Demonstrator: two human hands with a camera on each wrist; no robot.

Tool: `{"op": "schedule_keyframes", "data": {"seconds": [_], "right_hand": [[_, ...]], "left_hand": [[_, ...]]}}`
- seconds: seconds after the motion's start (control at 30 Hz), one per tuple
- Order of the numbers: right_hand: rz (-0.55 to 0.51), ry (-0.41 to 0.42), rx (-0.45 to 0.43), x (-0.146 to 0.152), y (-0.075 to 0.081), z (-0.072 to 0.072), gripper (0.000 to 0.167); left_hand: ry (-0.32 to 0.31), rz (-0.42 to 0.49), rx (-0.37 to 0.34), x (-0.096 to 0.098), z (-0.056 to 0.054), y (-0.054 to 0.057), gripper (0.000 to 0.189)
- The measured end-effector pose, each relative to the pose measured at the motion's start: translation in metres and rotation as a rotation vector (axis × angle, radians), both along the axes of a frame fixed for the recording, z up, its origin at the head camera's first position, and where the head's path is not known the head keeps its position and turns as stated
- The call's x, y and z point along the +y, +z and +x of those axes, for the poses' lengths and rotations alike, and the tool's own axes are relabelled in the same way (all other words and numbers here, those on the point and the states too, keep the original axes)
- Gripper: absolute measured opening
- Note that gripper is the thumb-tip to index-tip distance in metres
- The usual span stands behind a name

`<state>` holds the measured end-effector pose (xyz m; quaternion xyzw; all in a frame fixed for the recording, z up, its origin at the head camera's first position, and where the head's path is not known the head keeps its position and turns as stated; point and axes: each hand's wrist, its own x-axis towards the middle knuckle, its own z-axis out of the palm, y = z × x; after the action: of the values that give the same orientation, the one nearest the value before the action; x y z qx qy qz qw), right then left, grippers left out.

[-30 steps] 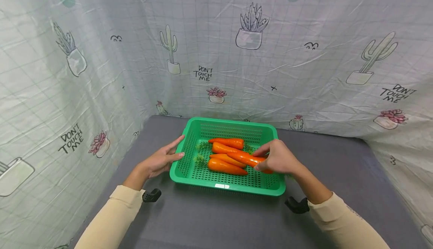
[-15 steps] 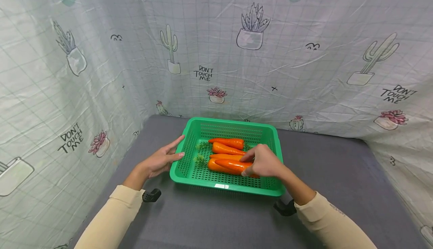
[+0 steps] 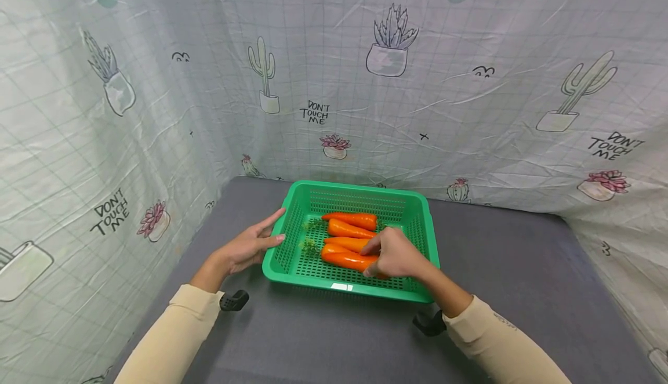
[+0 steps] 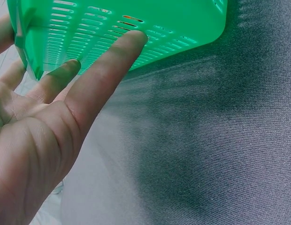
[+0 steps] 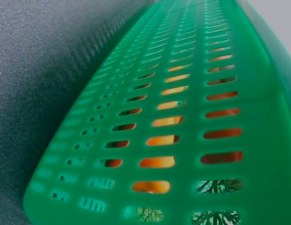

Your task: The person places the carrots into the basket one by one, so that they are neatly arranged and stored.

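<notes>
A green perforated plastic basket (image 3: 341, 290) holds several orange carrots (image 3: 352, 220) with feathery green tops (image 3: 310, 249). My right hand (image 3: 398, 254) reaches inside and pinches a carrot (image 3: 351, 261) near its thick end; it lies along the frontmost carrot (image 3: 330, 250). My left hand (image 3: 246, 249) holds the basket's left side, thumb and forefinger at the rim. In the left wrist view, fingers (image 4: 105, 72) lie against the outer slotted wall. The right wrist view shows only the slotted wall (image 5: 192, 136) with orange behind it; the right hand is hidden there.
The basket stands on a grey cloth-covered table (image 3: 323, 343). A pale curtain (image 3: 459, 117) printed with cacti hangs behind and along both sides. Black wrist straps (image 3: 234, 301) stick out below the cream sleeves (image 3: 174, 332).
My right hand has moved left and slightly toward the front, bringing the carrot from above the pile down along the frontmost one. The left hand and basket have stayed put.
</notes>
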<state>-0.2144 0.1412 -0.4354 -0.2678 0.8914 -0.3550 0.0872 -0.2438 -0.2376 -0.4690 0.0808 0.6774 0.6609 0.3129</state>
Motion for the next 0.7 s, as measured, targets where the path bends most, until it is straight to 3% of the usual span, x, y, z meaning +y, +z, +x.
{"op": "schedule_keyframes", "data": {"seconds": [0.23,0.7], "right_hand": [[0.01,-0.001,-0.035,-0.004,-0.003,0.0,0.037],[0.011,-0.037,-0.062,-0.009,-0.013,0.0,0.037]], "left_hand": [[0.025,-0.009,-0.019,0.001,0.0,0.0,0.083],[0.009,-0.004,-0.011,-0.001,-0.001,-0.001,0.083]]}}
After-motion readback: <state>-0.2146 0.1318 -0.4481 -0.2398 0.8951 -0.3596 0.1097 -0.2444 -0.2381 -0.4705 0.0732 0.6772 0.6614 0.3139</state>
